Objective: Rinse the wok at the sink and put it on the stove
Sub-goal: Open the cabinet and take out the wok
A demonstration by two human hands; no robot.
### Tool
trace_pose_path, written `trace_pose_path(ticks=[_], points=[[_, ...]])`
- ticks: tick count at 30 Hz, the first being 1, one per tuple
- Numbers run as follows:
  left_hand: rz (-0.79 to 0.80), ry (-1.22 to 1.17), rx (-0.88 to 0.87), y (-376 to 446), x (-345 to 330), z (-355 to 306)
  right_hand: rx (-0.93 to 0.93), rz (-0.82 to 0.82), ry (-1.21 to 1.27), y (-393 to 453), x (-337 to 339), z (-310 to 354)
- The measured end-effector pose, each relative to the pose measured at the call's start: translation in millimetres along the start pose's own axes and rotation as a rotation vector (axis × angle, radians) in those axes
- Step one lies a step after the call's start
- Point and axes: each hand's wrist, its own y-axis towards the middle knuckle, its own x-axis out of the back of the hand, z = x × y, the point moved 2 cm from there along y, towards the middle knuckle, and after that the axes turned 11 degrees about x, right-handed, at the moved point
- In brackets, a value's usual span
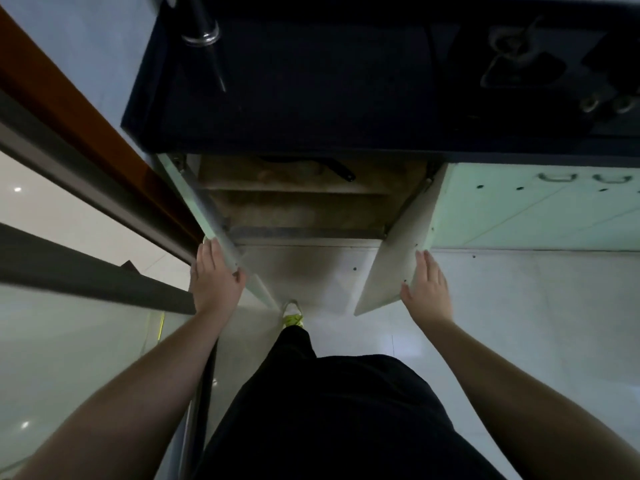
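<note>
I look straight down at an open cupboard under a dark counter [311,109]. On its upper shelf lies a dark pan, likely the wok [304,164], with its black handle [341,171] pointing right; most of it is hidden under the counter edge. My left hand [216,278] rests on the left cupboard door [214,216], fingers straight, thumb on the door's edge. My right hand [427,289] lies flat against the right cupboard door [394,268]. A chrome faucet [204,29] stands at the counter's back left. The stove [533,60] shows dimly at the right.
A brown door frame [79,109] and a sliding-door rail [86,268] run along the left. Closed pale-green cupboard doors [536,209] with metal handles sit to the right. My leg and shoe [292,315] stand on the pale tiled floor between the open doors.
</note>
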Motion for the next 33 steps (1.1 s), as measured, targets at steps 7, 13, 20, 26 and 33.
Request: trace_pose_path(ticks=[7, 13, 20, 26, 33], points=[[0.227, 0.322, -0.441, 15.5, -18.9, -3.8, 0.212, 0.109, -0.253, -18.4, -4.1, -29.2], [0.220, 0.449, -0.454, 13.5, -21.4, -2.3, 0.014, 0.206, -0.290, -27.7, 3.2, -82.8], [0.294, 0.475, -0.419, 11.8, -16.7, 9.1, -0.119, 0.249, -0.287, -37.0, 15.5, -95.7], [0.333, 0.518, -0.440, 4.9, -1.5, 35.3, -0.120, 0.204, -0.229, -32.4, 10.7, -20.1], [0.344, 0.521, -0.431, 13.9, 25.2, 112.7, 0.053, 0.122, -0.141, -14.1, -5.9, 120.0]])
